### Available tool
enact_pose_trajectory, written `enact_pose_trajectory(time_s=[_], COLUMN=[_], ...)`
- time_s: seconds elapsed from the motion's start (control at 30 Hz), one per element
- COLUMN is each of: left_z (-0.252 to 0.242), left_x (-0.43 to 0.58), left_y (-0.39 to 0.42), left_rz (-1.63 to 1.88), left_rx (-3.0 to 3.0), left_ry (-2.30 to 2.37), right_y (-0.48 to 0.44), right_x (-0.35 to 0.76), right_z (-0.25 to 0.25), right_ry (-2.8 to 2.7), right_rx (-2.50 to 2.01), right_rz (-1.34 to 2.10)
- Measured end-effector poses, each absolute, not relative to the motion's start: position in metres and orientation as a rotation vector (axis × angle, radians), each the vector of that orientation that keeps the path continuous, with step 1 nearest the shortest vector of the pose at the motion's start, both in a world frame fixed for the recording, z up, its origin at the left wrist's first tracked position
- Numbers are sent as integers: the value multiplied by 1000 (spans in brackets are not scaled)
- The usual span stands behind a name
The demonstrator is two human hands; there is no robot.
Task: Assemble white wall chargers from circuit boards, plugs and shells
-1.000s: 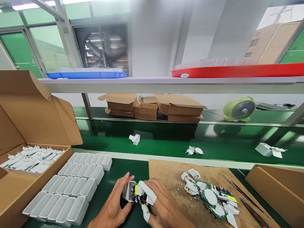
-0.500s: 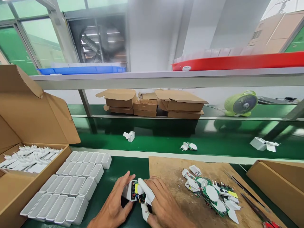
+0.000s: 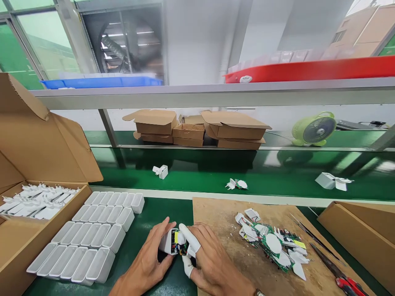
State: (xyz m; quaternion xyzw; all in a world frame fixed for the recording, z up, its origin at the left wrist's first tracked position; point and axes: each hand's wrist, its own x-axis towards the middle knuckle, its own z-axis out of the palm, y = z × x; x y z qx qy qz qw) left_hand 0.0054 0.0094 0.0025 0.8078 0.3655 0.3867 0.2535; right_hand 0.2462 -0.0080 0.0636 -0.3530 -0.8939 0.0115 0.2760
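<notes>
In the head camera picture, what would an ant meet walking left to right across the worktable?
Big open box, rows of white cases, left hand, held electronics piece, right hand, pile of circuit boards, cardboard box at the right end.

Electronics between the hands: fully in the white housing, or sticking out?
Sticking out: the electronics, with their yellow patch, show beyond the white housing.

Circuitry (image 3: 180,247) partly behind right fingers (image 3: 190,238)
</notes>
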Motion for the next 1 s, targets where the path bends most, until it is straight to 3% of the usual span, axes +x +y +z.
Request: enact_pose_trajectory(time_s=[1.0], left_z=[1], left_x=[10], left_y=[12], left_rz=[1065], left_rx=[2166], left_ry=[974], right_y=[-10], right_x=[247], right_z=[65], right_ry=[-2422], right_rx=[-958], right_rz=[103])
